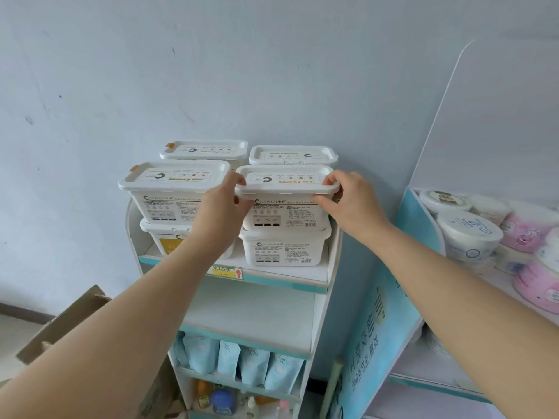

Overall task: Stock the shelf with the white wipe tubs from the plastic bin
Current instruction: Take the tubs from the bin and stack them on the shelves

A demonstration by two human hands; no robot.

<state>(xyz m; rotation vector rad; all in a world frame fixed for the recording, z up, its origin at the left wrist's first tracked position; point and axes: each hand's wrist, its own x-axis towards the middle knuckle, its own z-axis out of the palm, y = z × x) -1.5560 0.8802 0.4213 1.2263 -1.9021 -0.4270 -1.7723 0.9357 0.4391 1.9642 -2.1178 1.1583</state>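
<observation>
Stacking step, top shelf: L hand & R hand, fingers curled, pinch lid-rim ends of white wipe tub sitting on lower tub. Risk: off-centre release tips it fwd; L knuckles may nudge adjacent tub.

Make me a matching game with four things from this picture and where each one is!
Things:
1. white wipe tub gripped by the left hand and right hand
2. cardboard box
3. blue pouches
4. pink round tubs

Places:
A. on the neighbouring shelf at the right
B. at the picture's lower left
C. on top of a second wipe tub on the top shelf
D. in a row, lower down the same unit

Pairs: 1-C, 2-B, 3-D, 4-A
</observation>
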